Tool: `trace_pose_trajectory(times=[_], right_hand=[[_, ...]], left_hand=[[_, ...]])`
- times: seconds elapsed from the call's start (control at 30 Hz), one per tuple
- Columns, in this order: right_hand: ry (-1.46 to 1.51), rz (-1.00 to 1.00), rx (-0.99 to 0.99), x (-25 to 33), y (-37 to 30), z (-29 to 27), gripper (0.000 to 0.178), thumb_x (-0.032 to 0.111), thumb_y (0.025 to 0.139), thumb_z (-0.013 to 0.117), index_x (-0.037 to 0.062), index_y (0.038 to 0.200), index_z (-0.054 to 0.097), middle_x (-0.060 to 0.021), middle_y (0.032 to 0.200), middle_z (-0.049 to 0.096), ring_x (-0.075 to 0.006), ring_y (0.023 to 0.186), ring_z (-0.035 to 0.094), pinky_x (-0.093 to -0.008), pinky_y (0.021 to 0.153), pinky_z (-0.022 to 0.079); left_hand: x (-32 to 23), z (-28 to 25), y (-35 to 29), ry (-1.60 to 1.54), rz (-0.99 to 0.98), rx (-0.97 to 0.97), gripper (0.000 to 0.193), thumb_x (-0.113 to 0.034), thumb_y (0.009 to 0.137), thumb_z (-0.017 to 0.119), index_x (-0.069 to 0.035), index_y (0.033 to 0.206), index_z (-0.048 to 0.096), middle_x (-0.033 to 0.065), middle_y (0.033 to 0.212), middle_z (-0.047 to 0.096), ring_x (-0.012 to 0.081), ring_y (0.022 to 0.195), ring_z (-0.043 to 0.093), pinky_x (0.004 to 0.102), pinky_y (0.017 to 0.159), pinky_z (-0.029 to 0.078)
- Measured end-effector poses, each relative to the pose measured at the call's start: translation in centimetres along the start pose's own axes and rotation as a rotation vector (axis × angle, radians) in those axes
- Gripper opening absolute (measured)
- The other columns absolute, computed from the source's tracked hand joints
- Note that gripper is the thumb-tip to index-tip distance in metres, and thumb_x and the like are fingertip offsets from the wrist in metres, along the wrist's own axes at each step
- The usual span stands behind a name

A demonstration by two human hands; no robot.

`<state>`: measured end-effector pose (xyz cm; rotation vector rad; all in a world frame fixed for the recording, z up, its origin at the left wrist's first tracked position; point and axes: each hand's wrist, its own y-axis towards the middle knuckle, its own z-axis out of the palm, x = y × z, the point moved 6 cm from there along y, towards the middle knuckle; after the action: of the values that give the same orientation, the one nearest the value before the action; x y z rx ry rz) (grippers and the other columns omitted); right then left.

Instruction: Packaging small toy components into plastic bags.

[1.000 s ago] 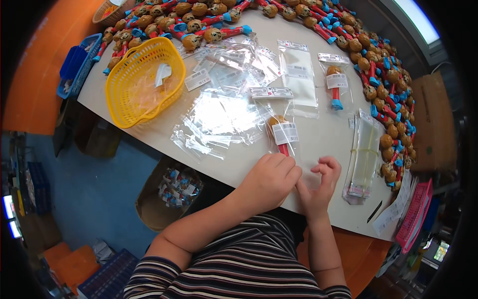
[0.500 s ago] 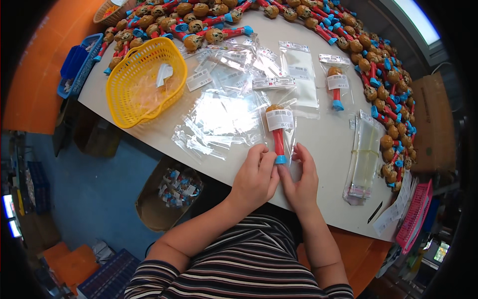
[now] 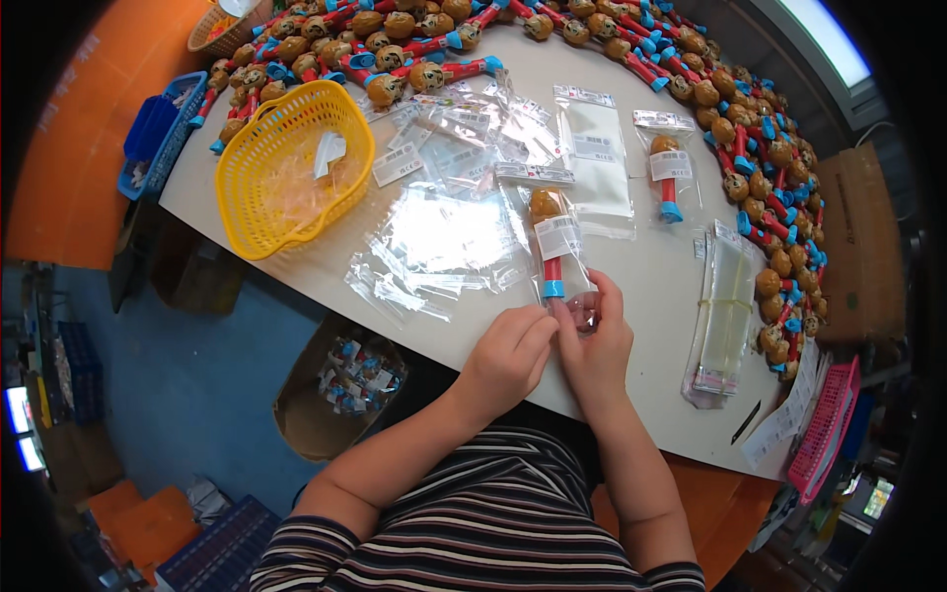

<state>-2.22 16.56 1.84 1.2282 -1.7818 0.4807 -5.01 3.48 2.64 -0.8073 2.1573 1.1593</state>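
A clear plastic bag [image 3: 577, 311] lies on the table before me. Inside it is a toy with a round brown head [image 3: 545, 203], a red handle [image 3: 552, 268] and a blue end, and a white label crosses its middle. My left hand [image 3: 506, 357] pinches the bag's near edge, just below the blue end. My right hand [image 3: 598, 350] grips the same edge, its thumb near the blue end and its fingers curled along the side. Farther right lies another bagged toy [image 3: 671, 183]. Flat, unfilled bags [image 3: 597, 148] lie between the two.
Many unbagged toys [image 3: 710, 94] line the far and right edges. A yellow basket [image 3: 229, 202] stands left of loose bags and labels [image 3: 434, 232]. Banded bags [image 3: 725, 316], a dark blade-like strip [image 3: 746, 422] and a pink basket [image 3: 824, 429] lie right. A floor box [image 3: 306, 419] holds bagged toys.
The toy has slid farther up into the bag, away from me, and its brown head now shows above the label. Both hands have stayed near the bag's near edge, the left shifting slightly.
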Motion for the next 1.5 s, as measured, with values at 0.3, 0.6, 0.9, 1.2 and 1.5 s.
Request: trace_pose_trajectory(times=[0.3, 0.6, 0.9, 1.2, 1.5], right_hand=[[0.143, 0.254, 0.093, -0.6, -0.7, -1.4, 0.025, 0.005, 0.09, 0.066, -0.0046, 0.112, 0.06, -0.0065, 0.085, 0.068, -0.0106, 0.072, 0.065, -0.0218, 0.066, 0.051], [0.56, 0.637, 0.335, -2.1, -1.7, -1.3, 0.018, 0.011, 0.096, 0.06, -0.005, 0.099, 0.065, -0.0091, 0.084, 0.07, -0.0138, 0.074, 0.069, -0.0253, 0.069, 0.057], [0.505, 0.541, 0.32, -1.4, -2.0, -1.4, 0.015, 0.008, 0.096, 0.058, -0.0056, 0.096, 0.064, -0.0088, 0.082, 0.069, -0.0133, 0.074, 0.068, -0.0248, 0.068, 0.057], [0.464, 0.617, 0.225, -3.7, -1.1, -2.5, 0.016, 0.011, 0.097, 0.057, -0.0048, 0.093, 0.061, -0.0092, 0.081, 0.068, -0.0134, 0.072, 0.068, -0.0233, 0.067, 0.055], [0.39, 0.58, 0.28, -4.1, -1.7, -2.7, 0.016, 0.013, 0.098, 0.056, -0.0008, 0.093, 0.062, -0.0073, 0.08, 0.068, -0.0125, 0.07, 0.066, -0.0234, 0.065, 0.053]], left_hand=[[0.6, -2.7, -0.6, 0.217, -0.131, -0.02, 0.025, 0.005, 0.069, 0.07, -0.004, 0.091, 0.062, 0.0135, 0.099, 0.061, 0.0318, 0.09, 0.06, 0.0375, 0.077, 0.049], [-2.1, -0.2, -0.3, 0.149, 0.019, 0.057, 0.03, -0.005, 0.071, 0.075, -0.007, 0.1, 0.066, 0.0065, 0.096, 0.061, 0.0276, 0.09, 0.058, 0.0396, 0.079, 0.043], [-1.7, 1.1, -0.5, 0.107, -0.018, 0.075, 0.018, -0.004, 0.074, 0.071, -0.005, 0.09, 0.062, 0.0065, 0.087, 0.059, 0.0295, 0.087, 0.057, 0.0392, 0.078, 0.043], [3.7, -4.8, -1.6, -0.419, -0.44, -0.073, 0.006, -0.001, 0.091, 0.061, -0.004, 0.089, 0.057, 0.0027, 0.086, 0.057, 0.0159, 0.083, 0.053, 0.0269, 0.076, 0.043], [8.1, -19.9, 8.9, 0.265, -0.355, -0.616, 0.013, -0.01, 0.092, 0.063, 0.002, 0.095, 0.063, 0.0078, 0.087, 0.065, 0.0171, 0.079, 0.061, 0.0287, 0.07, 0.048]])
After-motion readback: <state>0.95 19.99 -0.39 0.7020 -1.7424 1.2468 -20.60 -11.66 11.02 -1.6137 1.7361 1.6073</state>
